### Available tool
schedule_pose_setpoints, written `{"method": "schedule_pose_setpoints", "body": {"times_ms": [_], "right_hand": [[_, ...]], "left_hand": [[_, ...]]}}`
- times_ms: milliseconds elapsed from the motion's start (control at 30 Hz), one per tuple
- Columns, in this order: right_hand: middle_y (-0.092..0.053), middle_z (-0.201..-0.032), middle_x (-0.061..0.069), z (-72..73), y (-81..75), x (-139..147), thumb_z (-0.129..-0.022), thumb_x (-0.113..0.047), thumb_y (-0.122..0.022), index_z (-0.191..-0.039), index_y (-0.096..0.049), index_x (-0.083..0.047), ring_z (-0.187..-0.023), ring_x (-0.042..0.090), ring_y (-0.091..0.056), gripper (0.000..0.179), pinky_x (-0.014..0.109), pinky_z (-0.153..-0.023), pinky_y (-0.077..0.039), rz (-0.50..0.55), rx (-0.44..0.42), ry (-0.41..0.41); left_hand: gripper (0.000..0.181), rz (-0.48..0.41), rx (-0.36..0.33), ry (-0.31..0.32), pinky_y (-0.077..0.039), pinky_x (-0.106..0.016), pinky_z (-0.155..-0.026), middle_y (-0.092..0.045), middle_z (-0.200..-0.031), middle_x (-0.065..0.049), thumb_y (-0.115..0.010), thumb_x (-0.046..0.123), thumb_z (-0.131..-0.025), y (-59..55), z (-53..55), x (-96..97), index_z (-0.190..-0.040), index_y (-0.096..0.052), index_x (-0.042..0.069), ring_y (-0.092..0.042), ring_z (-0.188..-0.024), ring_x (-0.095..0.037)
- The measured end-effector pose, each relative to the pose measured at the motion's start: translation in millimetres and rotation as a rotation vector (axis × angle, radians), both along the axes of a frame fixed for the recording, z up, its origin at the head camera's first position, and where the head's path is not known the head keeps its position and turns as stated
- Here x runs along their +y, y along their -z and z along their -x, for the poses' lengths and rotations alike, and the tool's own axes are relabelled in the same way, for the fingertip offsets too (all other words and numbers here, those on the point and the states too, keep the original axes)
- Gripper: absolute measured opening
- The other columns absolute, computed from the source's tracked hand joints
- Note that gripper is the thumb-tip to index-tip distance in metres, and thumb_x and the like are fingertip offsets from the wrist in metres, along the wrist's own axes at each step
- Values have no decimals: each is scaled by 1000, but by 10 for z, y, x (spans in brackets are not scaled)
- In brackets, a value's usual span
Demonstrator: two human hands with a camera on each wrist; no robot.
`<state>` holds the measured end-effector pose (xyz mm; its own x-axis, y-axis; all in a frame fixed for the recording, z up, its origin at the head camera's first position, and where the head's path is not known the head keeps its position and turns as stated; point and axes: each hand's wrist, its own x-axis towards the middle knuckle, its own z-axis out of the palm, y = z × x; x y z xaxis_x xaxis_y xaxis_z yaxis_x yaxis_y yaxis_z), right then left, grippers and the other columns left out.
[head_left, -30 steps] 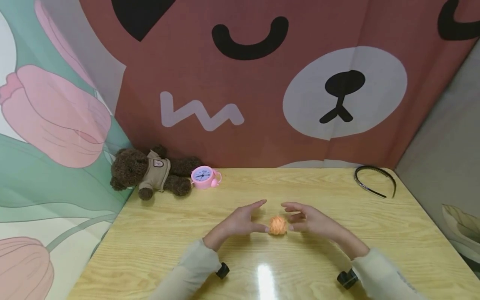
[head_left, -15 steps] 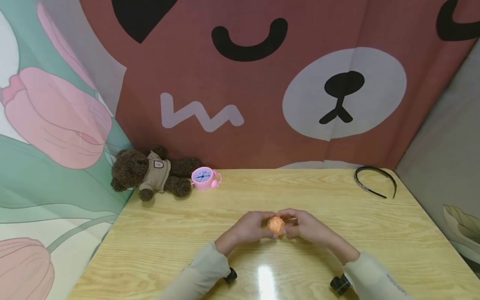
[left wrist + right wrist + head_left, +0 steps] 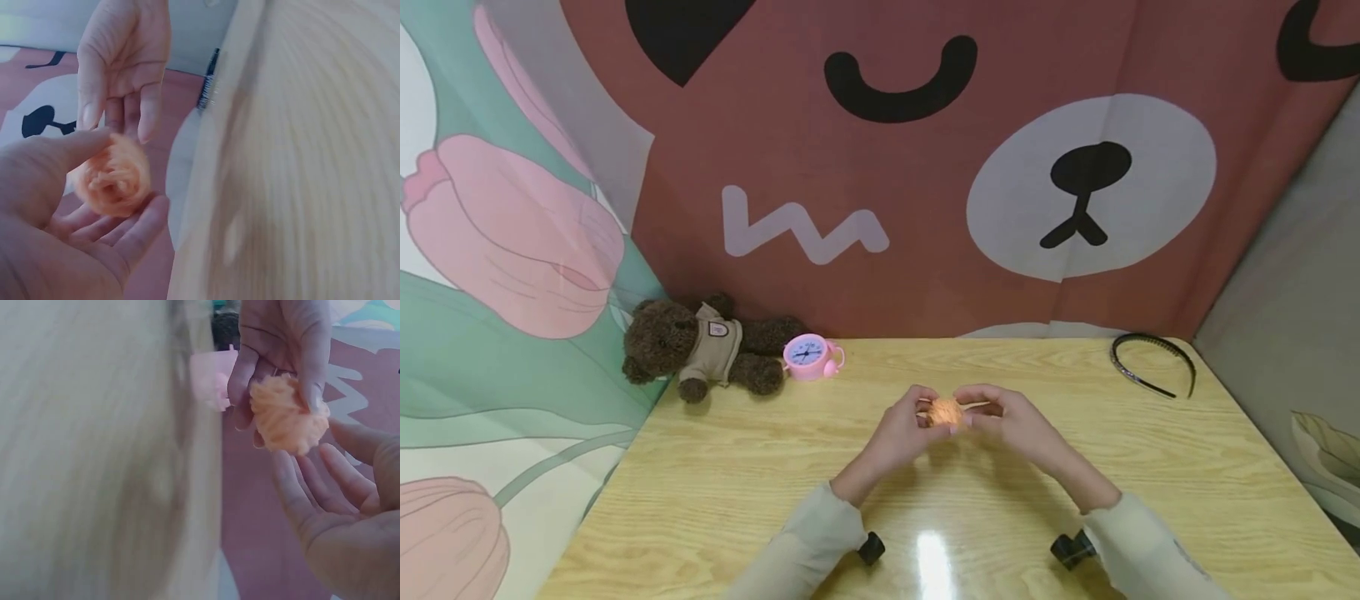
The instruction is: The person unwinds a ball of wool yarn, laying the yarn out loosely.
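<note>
A small ball of orange yarn (image 3: 946, 412) is held up over the table. My left hand (image 3: 901, 427) grips it between thumb and fingers; in the left wrist view the thumb lies over the top of the yarn ball (image 3: 115, 178) and the fingers support it below. Facing it from the other side is my right hand (image 3: 1018, 423), its thumb and fingers spread in a loose curve. In the right wrist view, the right fingertips (image 3: 284, 464) are right at the edge of the yarn ball (image 3: 287, 419), while the left thumb presses on its face.
On the wooden table (image 3: 760, 475), a brown teddy bear (image 3: 711, 342) lies at the back left beside a pink alarm clock (image 3: 808, 357). A black headband (image 3: 1152, 365) lies at the back right. A printed bear curtain (image 3: 917, 292) hangs behind the table.
Both hands closed in on the yarn ball from either side, then raised it off the table. The left hand has taken hold of it. The bear, clock and headband stay put.
</note>
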<state>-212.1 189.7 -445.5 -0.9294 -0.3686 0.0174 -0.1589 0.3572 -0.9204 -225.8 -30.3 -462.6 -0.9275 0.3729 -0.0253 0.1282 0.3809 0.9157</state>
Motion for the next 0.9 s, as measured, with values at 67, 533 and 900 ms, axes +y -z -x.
{"method": "schedule_pose_setpoints", "body": {"times_ms": [67, 533, 900], "right_hand": [[-63, -135, 15, 15, -55, -36, -100, -24, -66, -136, -60, -6, -118, 32, -65, 41, 36, -92, -60, 5, 30, 48], [-71, -120, 7, 78, -94, -261, -96, -26, -72, -120, -71, -14, -100, 24, -72, 26, 28, -78, -63, 36, 191, 342], [-75, -106, 4, 70, -20, -317, -93, -35, -75, -113, -75, -16, -100, 21, -71, 28, 31, -85, -59, 6, 196, 415]], "left_hand": [[55, -47, -13, -53, -59, -32, -80, -62, -134, -14, -78, 32, -91, -44, 15, 29, -135, -50, 16, -66, -104, -20], [65, -193, 139, -241, -62, -25, -79, -65, -136, -13, -78, 25, -91, -140, 73, 198, -149, -51, 16, -72, -108, -22], [69, -154, 226, -219, -62, -22, -78, -66, -134, -14, -74, 20, -94, -79, 25, 305, -155, -42, 17, -70, -112, -26]]}}
